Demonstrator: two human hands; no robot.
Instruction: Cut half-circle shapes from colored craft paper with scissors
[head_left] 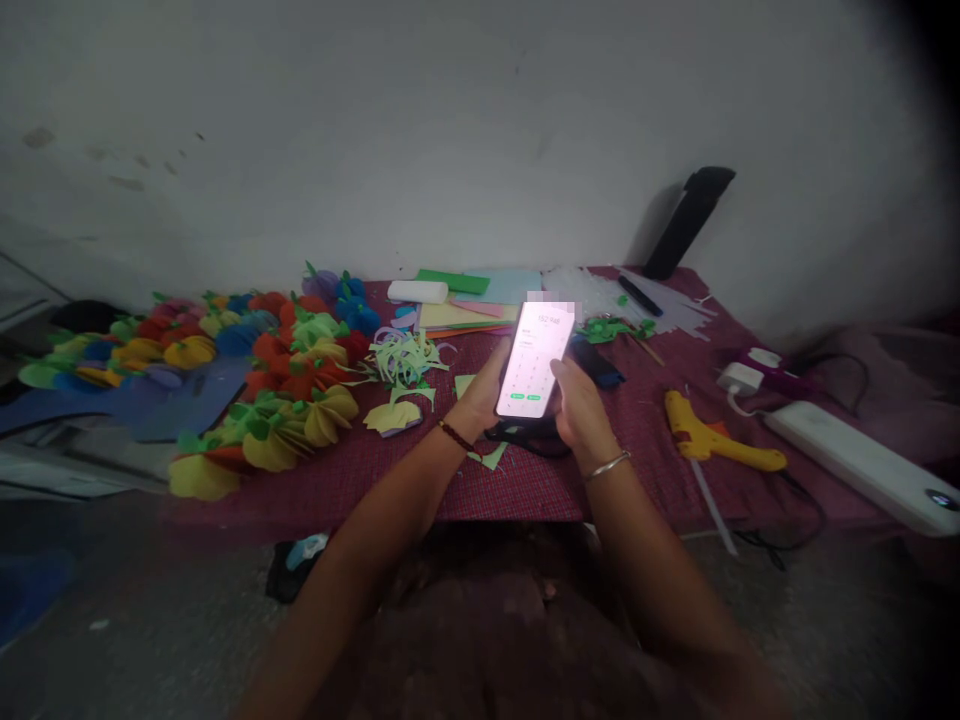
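A lit smartphone (535, 362) showing a dial pad is held upright over the table between my hands. My left hand (482, 396) is closed around its left edge, with the fingers mostly behind it. On the other side my right hand (581, 402) grips the right edge, and its thumb rests at the edge of the screen. Dark cords or straps lie beneath the phone. Left of it are curly paper strips (405, 358) and a yellow paper scrap (393, 417). A yellow glue gun (720, 440) with a glue stick in it lies to the right.
Many colourful folded-paper pumpkins (285, 380) cover the table's left side. Coloured paper sheets (465, 318) and a white roll (418, 291) lie at the back. A black upright object (688, 222) leans on the wall. At right are a white power bank-like box (862, 465), a plug (741, 378) and cables.
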